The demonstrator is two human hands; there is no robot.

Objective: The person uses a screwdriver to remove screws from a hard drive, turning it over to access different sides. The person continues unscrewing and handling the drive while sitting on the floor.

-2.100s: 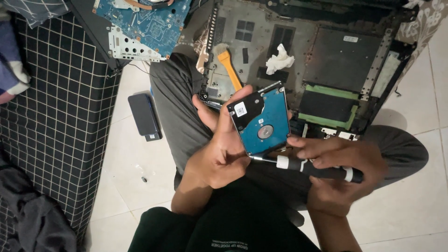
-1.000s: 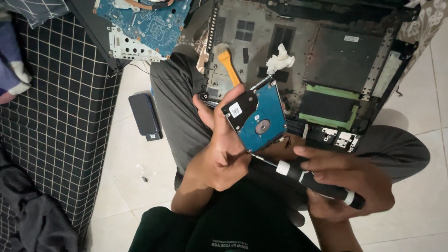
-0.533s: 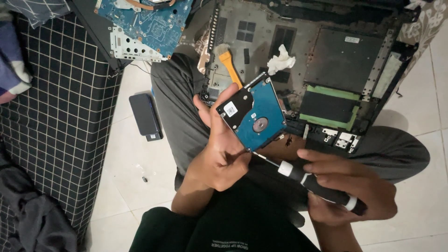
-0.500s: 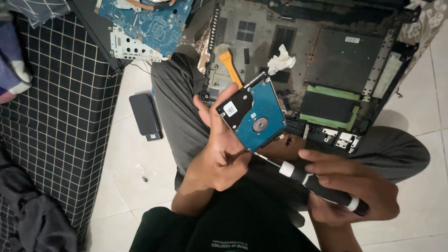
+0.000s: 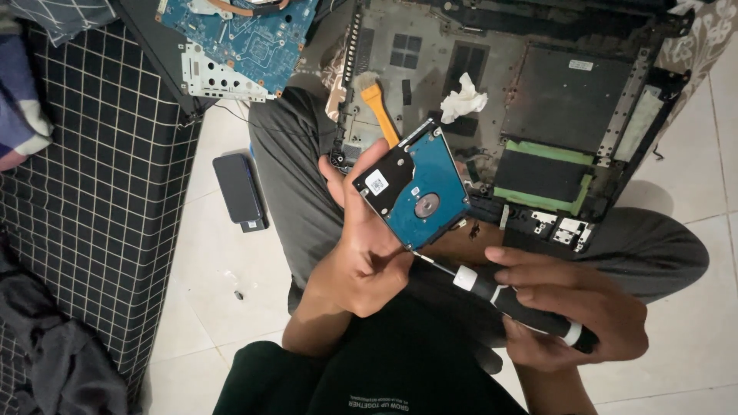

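My left hand (image 5: pixel 361 246) grips a small hard drive (image 5: pixel 415 188) with its blue circuit side up, tilted, above my lap. My right hand (image 5: pixel 569 307) holds a black and white screwdriver (image 5: pixel 507 300) by its handle. The thin metal tip touches the drive's lower edge close to my left thumb. Behind the drive lies an opened laptop base (image 5: pixel 538 100) resting on my legs.
An orange-handled brush (image 5: pixel 378 107) and a crumpled white tissue (image 5: pixel 463 98) lie on the laptop base. A blue circuit board (image 5: pixel 238 42) sits at the top left on a black checked mattress (image 5: pixel 84 207). A small black box (image 5: pixel 240 190) and a tiny screw (image 5: pixel 240 293) lie on the tiled floor.
My left hand has raised and turned the drive a little toward the laptop. My right hand has slid the screwdriver down and right, keeping its tip at the drive's lower edge.
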